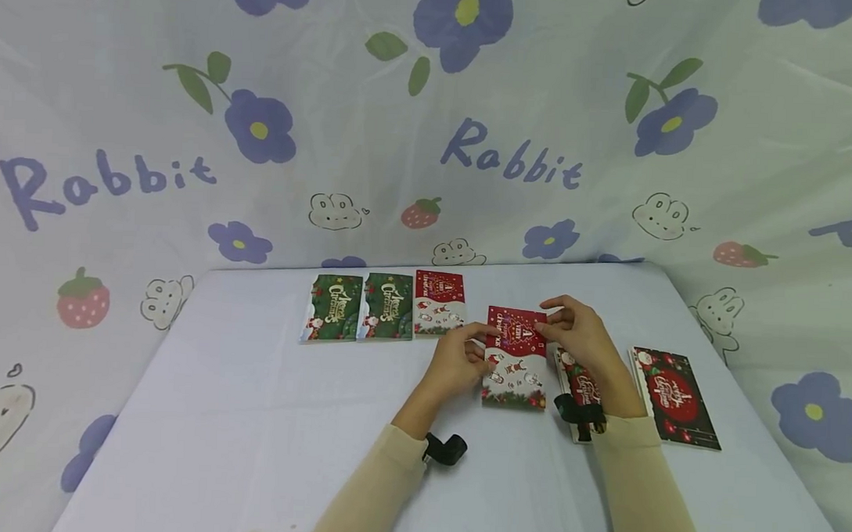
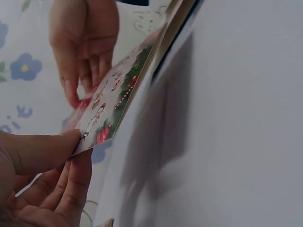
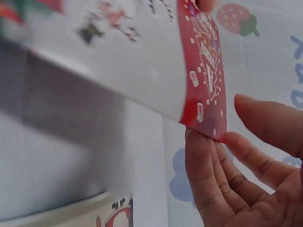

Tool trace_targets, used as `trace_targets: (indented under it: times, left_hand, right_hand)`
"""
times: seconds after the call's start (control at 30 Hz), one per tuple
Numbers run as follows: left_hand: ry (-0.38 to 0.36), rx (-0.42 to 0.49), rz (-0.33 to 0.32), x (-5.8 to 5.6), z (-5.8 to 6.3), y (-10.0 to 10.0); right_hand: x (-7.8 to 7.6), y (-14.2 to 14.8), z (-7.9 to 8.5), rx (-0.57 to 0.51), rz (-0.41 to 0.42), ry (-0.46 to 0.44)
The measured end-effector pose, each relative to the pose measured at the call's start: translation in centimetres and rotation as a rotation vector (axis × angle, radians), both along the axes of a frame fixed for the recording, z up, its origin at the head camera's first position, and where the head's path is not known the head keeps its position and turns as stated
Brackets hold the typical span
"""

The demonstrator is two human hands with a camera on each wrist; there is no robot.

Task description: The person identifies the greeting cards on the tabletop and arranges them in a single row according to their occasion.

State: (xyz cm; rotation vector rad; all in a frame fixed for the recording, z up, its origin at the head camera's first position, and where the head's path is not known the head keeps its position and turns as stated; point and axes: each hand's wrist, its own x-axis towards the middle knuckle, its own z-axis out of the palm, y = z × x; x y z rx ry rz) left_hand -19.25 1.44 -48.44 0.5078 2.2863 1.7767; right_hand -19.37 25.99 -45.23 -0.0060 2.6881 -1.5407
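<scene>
A red-and-white Christmas card (image 1: 515, 379) is held above the table, its shadow falling on the white cloth below. My left hand (image 1: 460, 362) pinches its left edge; the left wrist view shows the thumb on top and fingers (image 2: 78, 184) underneath. My right hand (image 1: 580, 332) is at the card's upper right corner. In the right wrist view its fingers (image 3: 201, 175) touch the corner from below, while the thumb stands apart from the card (image 3: 137, 71). Beneath the right forearm lies a dark red Christmas card stack (image 1: 581, 385), partly hidden.
Two green Christmas cards (image 1: 335, 308) and a red-and-white card (image 1: 439, 302) lie in a row at the back of the table (image 1: 252, 416). To the right lies a dark card (image 1: 677, 396) with a red circle. A patterned curtain (image 1: 374, 139) hangs behind.
</scene>
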Motion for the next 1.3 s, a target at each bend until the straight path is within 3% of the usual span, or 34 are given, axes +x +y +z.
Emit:
trace_targets:
  times: [0.33, 0.5, 0.6, 0.83, 1.1, 1.3]
  left_hand:
    - [-0.039, 0.12, 0.064, -1.2, 0.7, -1.8]
    - [-0.072, 0.173, 0.1, -1.7, 1.2, -2.8]
    - [-0.077, 0.194, 0.118, -2.0, 1.2, -3.4]
    - [-0.075, 0.226, 0.153, -2.3, 1.2, -4.0]
    - [-0.063, 0.235, 0.242, -2.5, 0.5, -3.6]
    - [0.035, 0.134, 0.277, -2.4, 0.2, -3.0]
  right_hand:
    - [-0.3, -0.6, 0.0, -0.235, 0.092, 0.002]
    - [-0.4, -1.2, -0.4, -0.27, 0.195, 0.048]
    - [-0.4, -1.7, -0.7, -0.256, 0.215, 0.071]
    - [-0.4, -2.9, -1.0, -0.307, 0.174, 0.044]
    - [-0.4, -3.7, -1.0, -0.257, 0.104, 0.029]
    - [-0.5, -3.7, -1.2, -0.187, 0.084, 0.014]
